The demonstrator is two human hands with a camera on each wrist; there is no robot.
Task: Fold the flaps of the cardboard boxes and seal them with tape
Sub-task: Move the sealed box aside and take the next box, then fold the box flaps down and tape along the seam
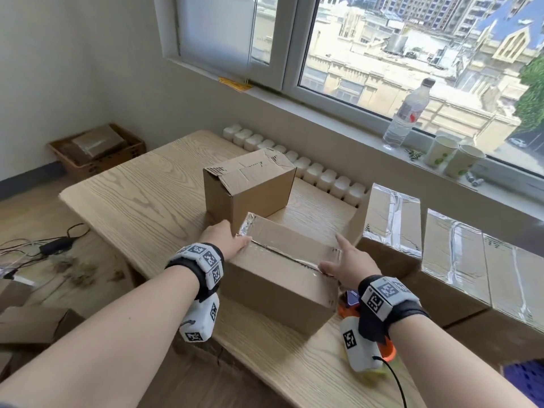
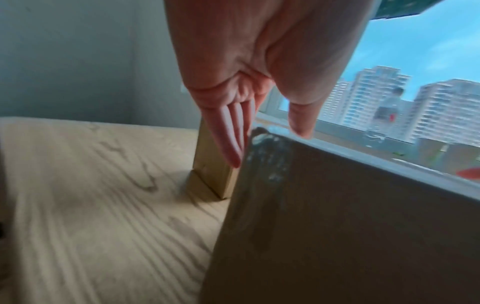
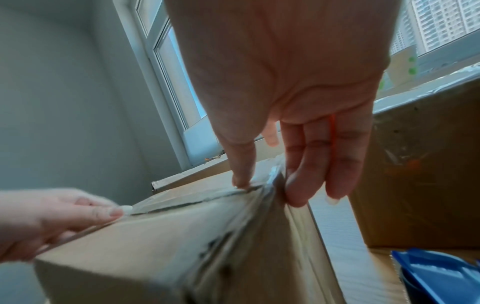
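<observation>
A closed cardboard box (image 1: 282,272) lies in front of me on the wooden table (image 1: 141,195), with clear tape (image 1: 291,259) along its top seam. My left hand (image 1: 226,240) lies at the box's left end, fingers straight down its side (image 2: 231,139) and thumb over the top edge. My right hand (image 1: 347,260) is at the right end, thumb (image 3: 242,170) pressing the tape on top and straight fingers (image 3: 311,164) against the end face. Behind it stands a second box (image 1: 247,184) whose top flaps are folded but untaped. An orange and blue tape dispenser (image 1: 350,304) lies under my right wrist.
Three taped boxes (image 1: 391,228) line the right side under the window sill. On the sill stand a water bottle (image 1: 407,113) and two paper cups (image 1: 453,157). A row of white containers (image 1: 294,160) runs along the table's back edge. A crate (image 1: 97,148) and cables (image 1: 50,245) are on the floor at left.
</observation>
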